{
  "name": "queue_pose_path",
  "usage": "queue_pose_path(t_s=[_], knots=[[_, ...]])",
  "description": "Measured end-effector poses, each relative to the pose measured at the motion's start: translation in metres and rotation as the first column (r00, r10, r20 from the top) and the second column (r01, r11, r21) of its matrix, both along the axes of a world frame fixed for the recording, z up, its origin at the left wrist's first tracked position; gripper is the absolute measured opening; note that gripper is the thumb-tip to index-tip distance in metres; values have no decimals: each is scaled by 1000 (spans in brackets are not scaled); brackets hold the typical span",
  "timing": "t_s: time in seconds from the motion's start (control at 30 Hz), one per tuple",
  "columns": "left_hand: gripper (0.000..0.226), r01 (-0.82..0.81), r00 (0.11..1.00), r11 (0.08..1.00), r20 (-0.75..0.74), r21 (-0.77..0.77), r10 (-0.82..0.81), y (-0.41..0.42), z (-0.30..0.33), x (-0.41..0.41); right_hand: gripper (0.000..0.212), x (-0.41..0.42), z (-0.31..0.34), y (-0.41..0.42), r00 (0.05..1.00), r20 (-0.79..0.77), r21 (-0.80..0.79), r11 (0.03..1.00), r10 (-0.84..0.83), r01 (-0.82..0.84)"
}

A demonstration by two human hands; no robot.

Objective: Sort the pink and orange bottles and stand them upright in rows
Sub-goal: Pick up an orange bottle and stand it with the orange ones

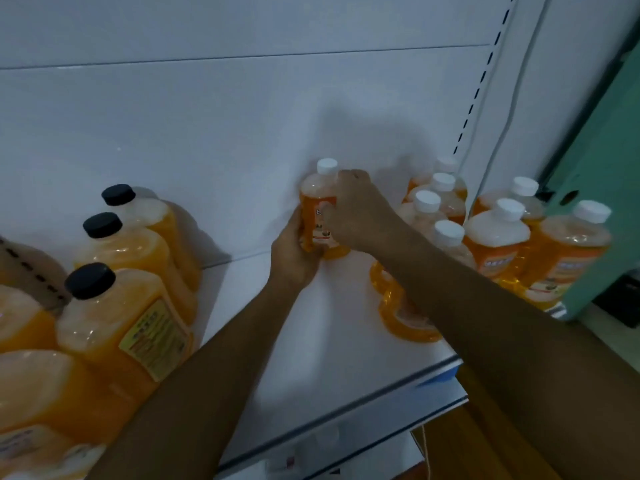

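Note:
An orange bottle with a white cap (317,199) stands upright at the back of the white shelf (311,341), against the rear wall. My left hand (294,254) grips its lower left side. My right hand (353,213) wraps round its right side and front, covering part of the label. To the right, several more white-capped orange bottles (498,233) stand upright in rows. No pink bottles are in view.
Large orange jugs with black caps (121,306) fill the left of the shelf in a row. The shelf's front rail (398,393) runs across the lower right. A green panel (602,188) stands at the far right beside the slotted shelf upright.

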State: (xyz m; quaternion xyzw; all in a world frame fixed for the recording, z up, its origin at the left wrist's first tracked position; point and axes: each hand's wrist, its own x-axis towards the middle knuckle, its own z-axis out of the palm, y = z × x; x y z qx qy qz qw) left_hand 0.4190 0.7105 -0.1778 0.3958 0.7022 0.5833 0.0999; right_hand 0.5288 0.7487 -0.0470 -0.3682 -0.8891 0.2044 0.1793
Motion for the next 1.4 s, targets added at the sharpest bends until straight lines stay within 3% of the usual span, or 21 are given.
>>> queue_pose_path(t_s=[0.13, 0.3, 0.47, 0.67, 0.9, 1.13, 1.4], knots=[[78, -51, 999, 992, 10, -117, 53, -13, -7, 3, 58, 9, 0, -15, 997, 41, 136, 988, 71, -76], [76, -100, 966, 941, -257, -324, 14, -62, -5, 19, 63, 19, -5, -31, 977, 60, 120, 970, 206, -212], [85, -172, 932, 833, -360, -527, -36, -127, 1, 54, 71, 28, -20, -63, 939, 100, 123, 933, 328, -339], [74, -130, 922, 828, -373, -545, -101, -220, 4, 99, 70, 51, -31, -136, 909, 138, 171, 895, 393, -412], [61, -269, 858, 854, -514, -445, 2, -375, 6, 117, 61, 74, -33, -252, 907, 65, 194, 886, 416, -421], [67, -454, 822, 785, -539, -421, 186, -536, 11, 121, 61, 75, -42, -401, 817, 32, 219, 793, 576, -568], [76, -635, 764, 633, -478, -442, 433, -669, 18, 90, 66, 1, -43, -512, 686, 44, 169, 671, 726, -722]])
